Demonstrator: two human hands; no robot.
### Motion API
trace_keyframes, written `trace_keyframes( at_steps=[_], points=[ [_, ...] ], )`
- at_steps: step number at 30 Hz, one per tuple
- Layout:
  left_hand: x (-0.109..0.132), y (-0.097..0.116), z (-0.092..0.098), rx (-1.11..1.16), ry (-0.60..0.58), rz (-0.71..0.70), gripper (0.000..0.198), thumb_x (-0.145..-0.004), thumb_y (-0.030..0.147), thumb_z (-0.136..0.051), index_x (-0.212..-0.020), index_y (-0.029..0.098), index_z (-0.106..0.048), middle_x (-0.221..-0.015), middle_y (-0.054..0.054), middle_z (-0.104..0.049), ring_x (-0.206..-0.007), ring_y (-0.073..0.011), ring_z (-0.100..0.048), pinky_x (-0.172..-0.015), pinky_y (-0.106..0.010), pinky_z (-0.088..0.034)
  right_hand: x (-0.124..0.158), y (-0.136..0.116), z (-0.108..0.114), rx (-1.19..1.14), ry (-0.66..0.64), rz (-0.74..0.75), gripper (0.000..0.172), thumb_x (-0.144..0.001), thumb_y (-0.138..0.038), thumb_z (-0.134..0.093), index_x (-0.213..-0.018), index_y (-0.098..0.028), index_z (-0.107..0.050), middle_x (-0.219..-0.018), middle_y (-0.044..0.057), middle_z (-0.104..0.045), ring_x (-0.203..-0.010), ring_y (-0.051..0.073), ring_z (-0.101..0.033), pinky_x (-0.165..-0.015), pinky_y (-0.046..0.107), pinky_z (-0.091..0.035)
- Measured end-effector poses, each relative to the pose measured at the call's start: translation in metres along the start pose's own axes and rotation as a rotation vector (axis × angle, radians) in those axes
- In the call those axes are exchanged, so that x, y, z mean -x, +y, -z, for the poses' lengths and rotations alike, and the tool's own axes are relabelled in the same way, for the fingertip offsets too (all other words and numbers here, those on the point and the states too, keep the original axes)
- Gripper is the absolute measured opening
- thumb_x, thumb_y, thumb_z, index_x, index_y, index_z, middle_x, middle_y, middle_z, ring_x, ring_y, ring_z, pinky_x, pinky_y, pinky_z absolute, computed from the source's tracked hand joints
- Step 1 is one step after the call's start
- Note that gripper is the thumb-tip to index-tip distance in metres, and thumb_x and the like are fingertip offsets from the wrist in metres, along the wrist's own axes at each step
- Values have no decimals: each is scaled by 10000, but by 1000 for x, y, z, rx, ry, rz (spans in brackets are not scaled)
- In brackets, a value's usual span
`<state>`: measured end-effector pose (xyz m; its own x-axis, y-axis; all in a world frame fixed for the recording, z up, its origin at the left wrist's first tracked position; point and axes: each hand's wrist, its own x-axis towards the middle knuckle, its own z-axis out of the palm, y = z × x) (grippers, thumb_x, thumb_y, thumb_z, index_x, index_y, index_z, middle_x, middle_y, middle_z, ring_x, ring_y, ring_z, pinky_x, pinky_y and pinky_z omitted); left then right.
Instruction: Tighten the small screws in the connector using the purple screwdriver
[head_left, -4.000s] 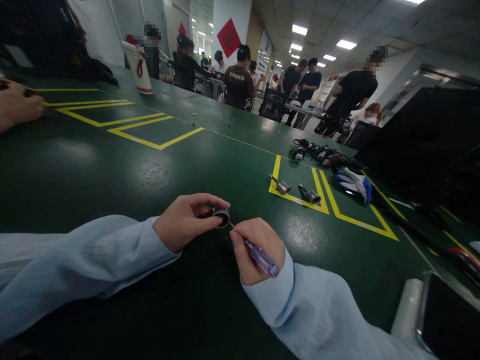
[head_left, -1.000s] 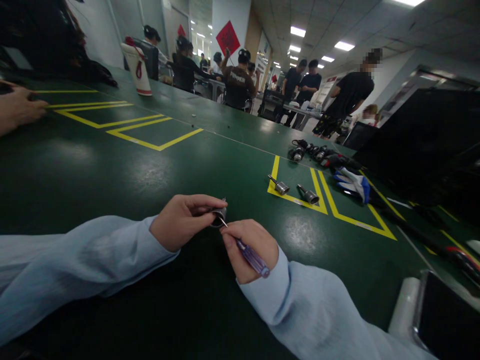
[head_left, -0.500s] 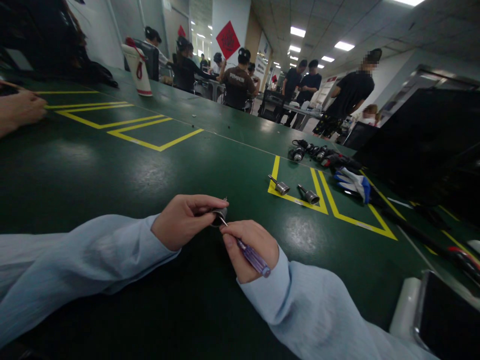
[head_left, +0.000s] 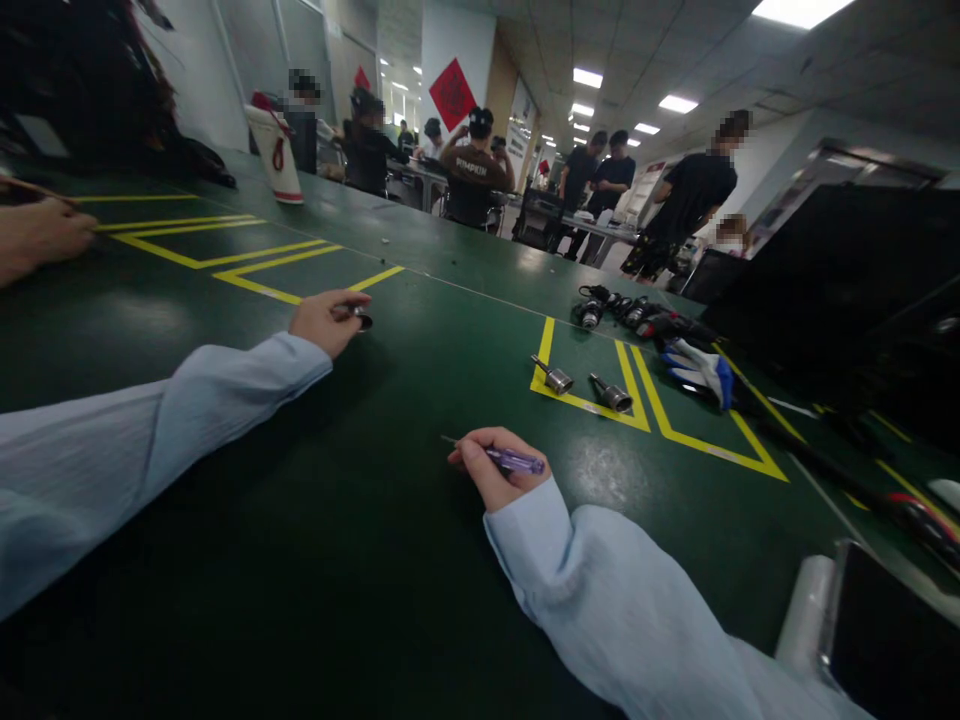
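My left hand (head_left: 324, 320) is stretched out over the green table (head_left: 420, 350), fingers closed on a small dark metal cylinder (head_left: 361, 319) near a yellow line corner. My right hand (head_left: 496, 470) rests on the table nearer to me, closed around a purple-handled screwdriver (head_left: 504, 458) whose thin tip points left. Both arms wear light blue sleeves.
Two metal cylinder parts (head_left: 554, 377) (head_left: 612, 395) lie in a yellow-marked box to the right. Beyond them are dark tools (head_left: 622, 310) and a blue-white glove (head_left: 699, 368). Another person's hand (head_left: 37, 235) rests at far left. A white cup (head_left: 275, 155) stands at the back. People stand behind.
My left hand has moved away from the right, carrying the metal cylinder forward and left across the table. My right hand with the screwdriver has lowered onto the table.
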<state>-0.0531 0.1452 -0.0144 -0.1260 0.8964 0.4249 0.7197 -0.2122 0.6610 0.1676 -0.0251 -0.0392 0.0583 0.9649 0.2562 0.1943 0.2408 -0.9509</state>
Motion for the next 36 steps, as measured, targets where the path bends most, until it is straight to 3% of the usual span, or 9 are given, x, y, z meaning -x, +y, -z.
trace_keyframes(
  at_steps=[4,10,16,22,27,33,36],
  points=[
    [-31,-15,-5,-62,-60,-65,471,-710,92,-478,-1178,93,-535,-1075,-84,-652,-977,-168,-603,-872,-241,-458,-12,9,-6,-116,3,-87,149,-735,-300,-555,-689,-167,-606,-613,29,-648,-555,138,-601,-570,277,-496],
    [-59,-26,-17,-286,-106,-66,398,-716,178,-463,-1081,147,-616,-1032,0,-675,-1032,-182,-578,-901,-217,-404,-15,13,-6,-149,-12,-126,171,-715,-326,-561,-695,-165,-617,-601,32,-641,-539,143,-596,-568,298,-504],
    [-60,-26,-16,-291,-138,-47,435,-706,155,-486,-1126,119,-594,-1118,-68,-640,-1000,-204,-598,-886,-238,-424,-14,15,-6,-132,-18,-109,185,-720,-341,-557,-692,-167,-616,-605,36,-644,-541,145,-597,-571,306,-507],
    [-48,-20,-9,-250,-189,-86,458,-734,202,-460,-1168,105,-567,-1063,-28,-657,-979,-202,-601,-871,-213,-425,-13,10,-6,-136,-17,-120,176,-714,-336,-570,-683,-168,-611,-592,29,-644,-532,138,-594,-554,288,-495],
    [-22,-4,-5,-104,-260,-15,492,-638,240,-608,-1109,97,-607,-940,-99,-699,-905,-236,-646,-814,-276,-488,-12,2,-2,-284,-24,-153,147,-697,-310,-594,-668,-168,-617,-571,9,-643,-508,114,-585,-532,254,-484],
    [55,34,-3,309,-388,-117,450,-607,318,-664,-1024,152,-623,-1041,-82,-668,-883,-225,-653,-846,-348,-504,-12,-6,11,-453,-43,-90,208,-719,-346,-595,-677,-161,-680,-658,37,-685,-583,120,-620,-567,242,-484],
    [89,54,-2,462,-470,-173,404,-623,290,-680,-999,155,-617,-989,-76,-679,-867,-208,-656,-843,-354,-515,-11,-4,14,-452,-7,-50,229,-747,-354,-566,-690,-165,-683,-646,36,-683,-574,123,-616,-553,244,-478]
  ],
)
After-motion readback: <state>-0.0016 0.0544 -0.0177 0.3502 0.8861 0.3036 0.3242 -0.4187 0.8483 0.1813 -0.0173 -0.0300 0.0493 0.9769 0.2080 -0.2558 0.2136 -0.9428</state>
